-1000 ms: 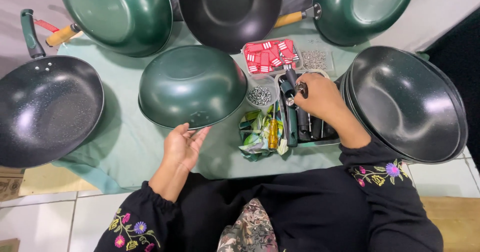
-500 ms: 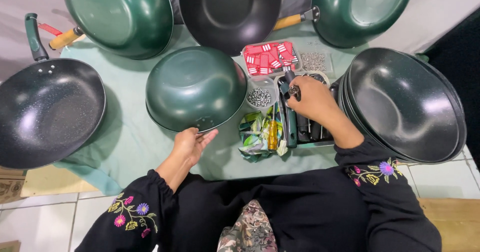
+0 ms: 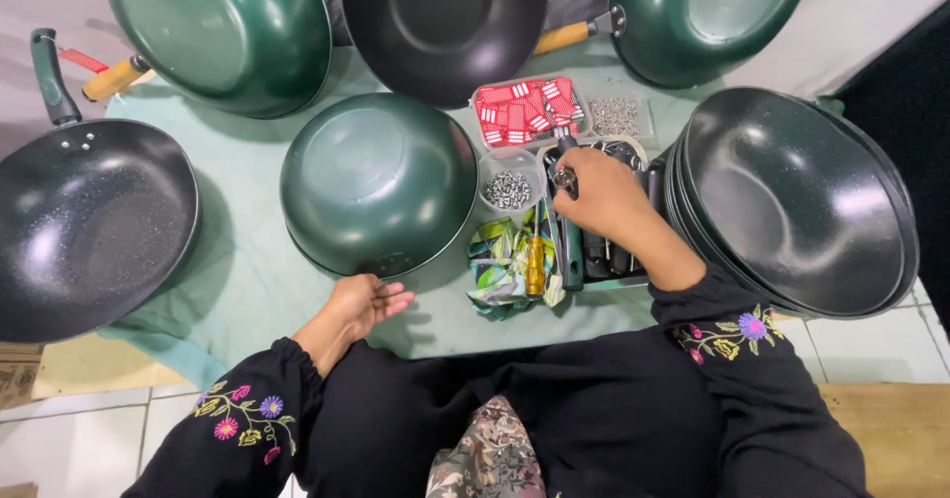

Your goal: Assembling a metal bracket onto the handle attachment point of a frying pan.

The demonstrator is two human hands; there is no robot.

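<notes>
Pans are surrounding me: one black pan (image 3: 89,226) with a green handle is lying at far left, and three more are lining the top, green (image 3: 223,28), black (image 3: 445,18), green (image 3: 708,13). My left hand (image 3: 356,305) is resting loosely open and holding nothing, just touching the rim of the one upturned green pan (image 3: 379,183). A yellow-handled screwdriver (image 3: 535,263) is lying beside two small trays. My right hand (image 3: 604,196) is closing on what seems a dark handle (image 3: 564,151) over the parts tray (image 3: 604,265). A stack of black pans (image 3: 792,201) is sitting at right.
</notes>
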